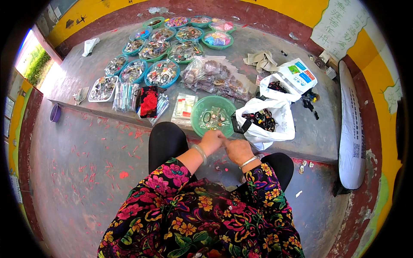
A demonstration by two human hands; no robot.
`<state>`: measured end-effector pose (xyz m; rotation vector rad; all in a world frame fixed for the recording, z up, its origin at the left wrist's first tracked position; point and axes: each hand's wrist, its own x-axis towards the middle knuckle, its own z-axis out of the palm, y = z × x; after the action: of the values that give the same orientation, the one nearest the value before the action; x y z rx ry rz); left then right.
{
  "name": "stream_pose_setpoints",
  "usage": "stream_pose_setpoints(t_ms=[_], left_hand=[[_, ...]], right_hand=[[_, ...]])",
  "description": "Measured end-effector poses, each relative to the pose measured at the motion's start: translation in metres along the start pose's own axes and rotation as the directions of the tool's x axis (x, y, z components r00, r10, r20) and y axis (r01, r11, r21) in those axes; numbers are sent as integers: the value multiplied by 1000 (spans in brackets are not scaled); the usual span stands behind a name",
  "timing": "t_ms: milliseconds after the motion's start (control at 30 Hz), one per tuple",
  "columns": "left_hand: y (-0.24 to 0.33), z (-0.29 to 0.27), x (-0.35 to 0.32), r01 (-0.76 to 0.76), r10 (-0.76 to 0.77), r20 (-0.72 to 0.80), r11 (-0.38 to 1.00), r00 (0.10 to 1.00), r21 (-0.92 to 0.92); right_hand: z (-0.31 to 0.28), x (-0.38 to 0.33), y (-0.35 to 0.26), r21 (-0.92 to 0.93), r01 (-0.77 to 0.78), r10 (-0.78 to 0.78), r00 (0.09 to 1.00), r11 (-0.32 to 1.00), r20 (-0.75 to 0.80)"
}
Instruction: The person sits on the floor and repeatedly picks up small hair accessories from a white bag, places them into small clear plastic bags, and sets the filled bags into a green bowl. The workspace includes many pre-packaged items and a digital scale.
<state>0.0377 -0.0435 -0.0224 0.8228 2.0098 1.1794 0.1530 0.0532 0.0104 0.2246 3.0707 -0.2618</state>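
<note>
The left hand (214, 141) and right hand (239, 151) meet at the fingertips, any pinched item indiscernible, while just beyond them, clear packets (220, 121) in the green plastic basin (211, 104) look light, slippery, best held by an edge.

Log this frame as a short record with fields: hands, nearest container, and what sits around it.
Hands: left hand and right hand close together; anything held is too small to tell
Nearest container: green bowl, just beyond the hands
Bowl contents: small clear packets
Right of bowl: open white bag holding dark items
Behind: heap of clear packages
Surface: grey raised platform
</note>
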Motion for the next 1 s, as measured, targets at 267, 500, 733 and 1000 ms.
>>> stream_pose_setpoints(t_ms=[267,500,733,1000], left_hand=[[-19,10,7,-57,61,43,995,997,-86],[7,3,-5,-100,98,37,993,994,69],[14,-1,-6,-217,216,48,976,975,10],[23,-18,-7,43,85,294,914,952,-404]], right_hand=[[-5,0,0,82,-160,154,985,984,83],[-10,-1,-2,98,-156,148,985,983,83],[2,6,21,478,-174,149,985,861,91],[-32,2,28,882,-403,318,893,244,320]])
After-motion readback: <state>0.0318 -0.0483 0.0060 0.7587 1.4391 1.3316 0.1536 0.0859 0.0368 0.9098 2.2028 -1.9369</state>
